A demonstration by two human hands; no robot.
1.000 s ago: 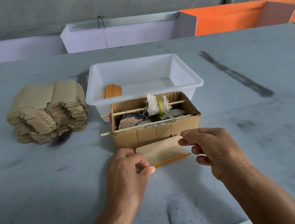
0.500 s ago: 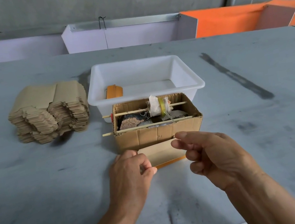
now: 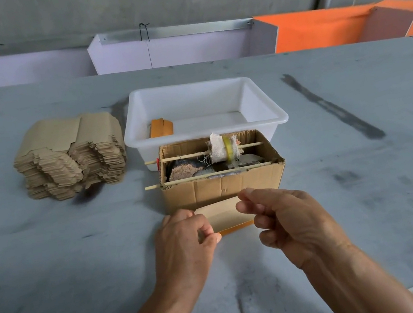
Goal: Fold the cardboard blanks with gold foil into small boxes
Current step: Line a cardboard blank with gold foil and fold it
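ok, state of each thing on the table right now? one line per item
left hand: pinches the blank's left end
right hand: fingers curled at the blank's right end
cardboard blank: partly folded, gold edge along the bottom
stack of blanks: flat, unfolded, piled
white tub: open, one gold folded piece inside
cardboard box: open top, two sticks across, cloth roll on the rear one

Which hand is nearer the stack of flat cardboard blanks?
Left. The left hand pinches the cardboard blank in front of the stack of flat cardboard blanks, nearer the person and rightward. The right hand grips the blank's other end, farther right.
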